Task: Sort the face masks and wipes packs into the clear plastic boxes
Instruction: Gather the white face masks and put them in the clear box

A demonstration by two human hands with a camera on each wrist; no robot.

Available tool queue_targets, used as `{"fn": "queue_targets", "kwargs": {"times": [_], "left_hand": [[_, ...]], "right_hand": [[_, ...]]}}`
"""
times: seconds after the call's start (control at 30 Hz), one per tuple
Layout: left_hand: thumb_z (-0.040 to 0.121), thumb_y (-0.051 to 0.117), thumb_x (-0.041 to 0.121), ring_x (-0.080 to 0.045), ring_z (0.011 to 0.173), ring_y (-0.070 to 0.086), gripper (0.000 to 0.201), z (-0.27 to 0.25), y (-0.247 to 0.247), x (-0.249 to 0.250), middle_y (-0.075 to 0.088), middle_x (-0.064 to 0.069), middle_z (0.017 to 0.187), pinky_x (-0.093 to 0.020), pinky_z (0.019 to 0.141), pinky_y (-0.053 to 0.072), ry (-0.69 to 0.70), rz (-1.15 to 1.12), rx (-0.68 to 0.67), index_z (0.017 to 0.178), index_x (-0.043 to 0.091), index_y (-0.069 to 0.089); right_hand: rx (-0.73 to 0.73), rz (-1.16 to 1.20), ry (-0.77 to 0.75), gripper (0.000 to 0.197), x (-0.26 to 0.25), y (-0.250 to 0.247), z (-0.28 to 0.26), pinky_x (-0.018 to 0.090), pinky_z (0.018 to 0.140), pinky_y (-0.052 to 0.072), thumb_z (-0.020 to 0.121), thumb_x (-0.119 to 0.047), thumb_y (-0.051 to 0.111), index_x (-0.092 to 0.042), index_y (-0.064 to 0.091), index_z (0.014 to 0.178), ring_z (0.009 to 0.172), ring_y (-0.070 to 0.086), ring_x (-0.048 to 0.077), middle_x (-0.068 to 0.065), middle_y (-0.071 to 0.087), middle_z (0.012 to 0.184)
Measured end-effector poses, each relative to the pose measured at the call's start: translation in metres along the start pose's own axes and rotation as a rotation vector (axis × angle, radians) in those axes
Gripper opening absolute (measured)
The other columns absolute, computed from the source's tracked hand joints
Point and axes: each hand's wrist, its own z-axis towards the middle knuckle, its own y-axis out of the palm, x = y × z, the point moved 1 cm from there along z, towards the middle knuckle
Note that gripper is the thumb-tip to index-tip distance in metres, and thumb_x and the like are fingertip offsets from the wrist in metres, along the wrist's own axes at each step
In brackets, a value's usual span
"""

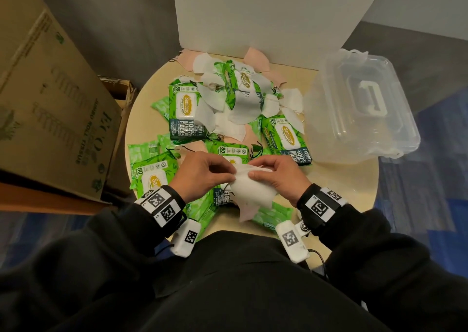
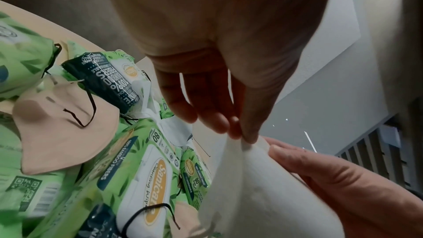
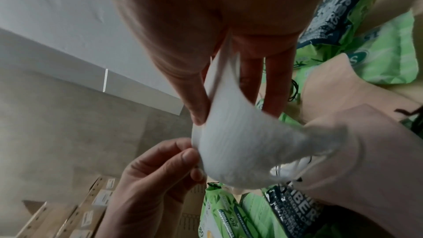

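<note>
head view shows sorting barely begun: left hand [image 1: 202,173] and right hand [image 1: 274,177] both pinching one white fabric mask [image 1: 253,192]; clear plastic lidded box [image 1: 359,108] shut, green wipes packs [image 1: 186,111] unsorted.

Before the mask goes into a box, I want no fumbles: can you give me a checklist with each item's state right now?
1. Left hand pinches the white mask: ok.
2. Right hand holds the mask too: ok.
3. Mask lifted above the wipes packs: ok.
4. Clear plastic box within view on the table: ok.
5. Box open to receive the mask: not ok, it looks lidded.
6. Ear loops free of the pile: cannot tell.
</note>
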Motion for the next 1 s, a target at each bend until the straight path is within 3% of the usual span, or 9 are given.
{"fn": "queue_targets", "kwargs": {"times": [0.07,0.13,0.27,0.43,0.53,0.73,1.0], "left_hand": [[0.082,0.085,0.016,-0.006,0.081,0.071,0.008,0.001,-0.002,0.001,0.077,0.010,0.084,-0.029,0.079,0.058,0.010,0.009,0.003,0.085,0.022,0.082],[0.083,0.084,0.018,-0.009,0.085,0.069,0.008,0.002,-0.005,0.002,0.075,0.011,0.087,-0.036,0.079,0.058,0.049,0.032,0.024,0.083,0.025,0.080],[0.083,0.082,0.014,-0.011,0.091,0.071,0.010,0.004,-0.006,0.002,0.076,0.008,0.093,-0.039,0.085,0.060,0.034,-0.028,-0.016,0.083,0.024,0.079],[0.084,0.082,0.010,-0.016,0.077,0.071,0.009,0.001,0.000,0.002,0.076,0.002,0.080,-0.032,0.075,0.060,0.009,-0.069,-0.012,0.084,0.018,0.079],[0.086,0.080,0.006,-0.017,0.074,0.072,0.009,-0.001,0.003,0.002,0.075,-0.001,0.079,-0.032,0.073,0.062,0.000,-0.105,-0.017,0.086,0.015,0.078],[0.090,0.076,0.004,-0.010,0.071,0.070,0.010,-0.002,0.005,0.002,0.075,0.001,0.076,-0.022,0.068,0.055,0.000,-0.111,0.002,0.090,0.014,0.076],[0.090,0.079,0.013,-0.021,0.079,0.076,0.012,-0.002,0.003,0.000,0.078,-0.001,0.083,-0.035,0.073,0.063,-0.020,-0.144,0.006,0.101,0.016,0.081]], "right_hand": [[-0.041,-0.039,-0.035,0.020,-0.004,0.001,-0.003,0.023,0.075,0.054,0.084,-0.004,0.079,-0.005,0.078,0.104,0.081,0.067,0.008,0.009,0.076,0.096],[-0.081,-0.062,-0.046,0.017,-0.007,0.002,-0.004,0.020,0.071,0.051,0.085,-0.004,0.079,-0.006,0.079,0.102,0.077,0.065,0.006,0.003,0.075,0.090],[-0.117,-0.140,-0.044,0.017,-0.009,0.001,-0.002,0.030,0.077,0.052,0.083,-0.008,0.081,-0.016,0.080,0.098,0.079,0.063,0.010,0.000,0.075,0.088],[-0.131,-0.231,-0.048,0.024,-0.009,-0.002,-0.001,0.048,0.089,0.055,0.078,-0.013,0.085,-0.019,0.080,0.101,0.087,0.069,0.024,0.008,0.076,0.096],[-0.116,-0.284,-0.060,0.025,-0.008,-0.004,-0.002,0.048,0.092,0.054,0.076,-0.014,0.087,-0.021,0.081,0.099,0.095,0.070,0.029,0.005,0.077,0.095],[-0.079,-0.297,-0.057,0.019,-0.011,-0.003,-0.005,0.045,0.091,0.057,0.079,-0.018,0.086,-0.020,0.081,0.097,0.092,0.072,0.023,0.000,0.078,0.094],[-0.092,-0.221,-0.021,0.018,-0.008,-0.002,-0.004,0.052,0.093,0.057,0.082,-0.012,0.082,-0.013,0.080,0.100,0.095,0.073,0.032,0.007,0.079,0.093]]}}
